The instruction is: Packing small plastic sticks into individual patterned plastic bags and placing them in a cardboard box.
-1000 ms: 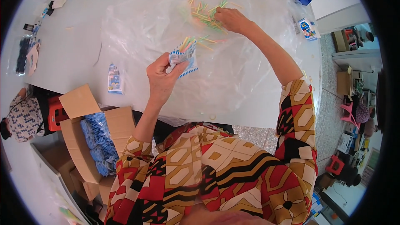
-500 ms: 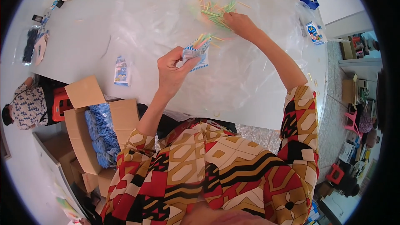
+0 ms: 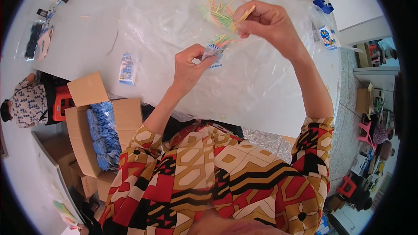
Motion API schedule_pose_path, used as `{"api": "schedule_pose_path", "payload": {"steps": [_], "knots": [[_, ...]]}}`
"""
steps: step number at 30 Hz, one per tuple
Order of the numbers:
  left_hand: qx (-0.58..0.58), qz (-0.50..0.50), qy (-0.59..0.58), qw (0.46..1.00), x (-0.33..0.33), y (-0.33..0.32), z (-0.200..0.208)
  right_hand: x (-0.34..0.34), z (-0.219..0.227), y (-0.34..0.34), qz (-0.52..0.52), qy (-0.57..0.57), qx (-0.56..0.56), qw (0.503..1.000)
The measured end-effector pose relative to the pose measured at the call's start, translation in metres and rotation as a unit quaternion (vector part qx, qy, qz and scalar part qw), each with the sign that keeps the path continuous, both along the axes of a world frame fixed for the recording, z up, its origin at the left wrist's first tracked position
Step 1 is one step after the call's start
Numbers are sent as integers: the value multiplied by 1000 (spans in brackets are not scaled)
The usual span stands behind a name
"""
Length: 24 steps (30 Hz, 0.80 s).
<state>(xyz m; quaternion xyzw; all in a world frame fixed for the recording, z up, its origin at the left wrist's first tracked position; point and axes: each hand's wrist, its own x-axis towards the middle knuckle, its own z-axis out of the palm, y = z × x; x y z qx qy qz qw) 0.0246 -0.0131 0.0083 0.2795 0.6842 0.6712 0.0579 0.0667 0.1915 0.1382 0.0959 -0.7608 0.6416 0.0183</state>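
Observation:
My left hand (image 3: 188,67) grips a small blue-and-white striped packet (image 3: 213,52) between thumb and fingers. Pink, yellow and green sticks poke out of its top. My right hand (image 3: 272,26) is raised just beyond the packet, pinching a few thin yellowish sticks (image 3: 247,14) between thumb and fingertips. Behind and left of that hand lies a loose pile of thin coloured sticks (image 3: 221,15), mostly green, yellow and pink, on clear plastic sheeting (image 3: 161,21). Part of the pile is hidden by my right hand.
A flat blue-and-white packet (image 3: 126,69) lies on the white table (image 3: 96,39) at left. An open carton (image 3: 78,137) of blue packets (image 3: 102,135) stands below it. Another packet (image 3: 327,37) and a blue tape dispenser (image 3: 322,5) sit at the right edge. A person (image 3: 28,102) is at far left.
My right hand has lifted from the pile and come nearer with yellowish sticks in its fingers. My left hand and packet have shifted slightly right and the packet has tilted.

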Motion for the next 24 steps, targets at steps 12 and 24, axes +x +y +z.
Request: {"api": "schedule_pose_path", "payload": {"steps": [12,24], "knots": [[-24,-23,29,999,-5,4,-4,-4,-26,-16,-17,20,177,984],[-13,-39,28,999,-8,5,-7,-4,-33,-16,11,38,176,984]]}}
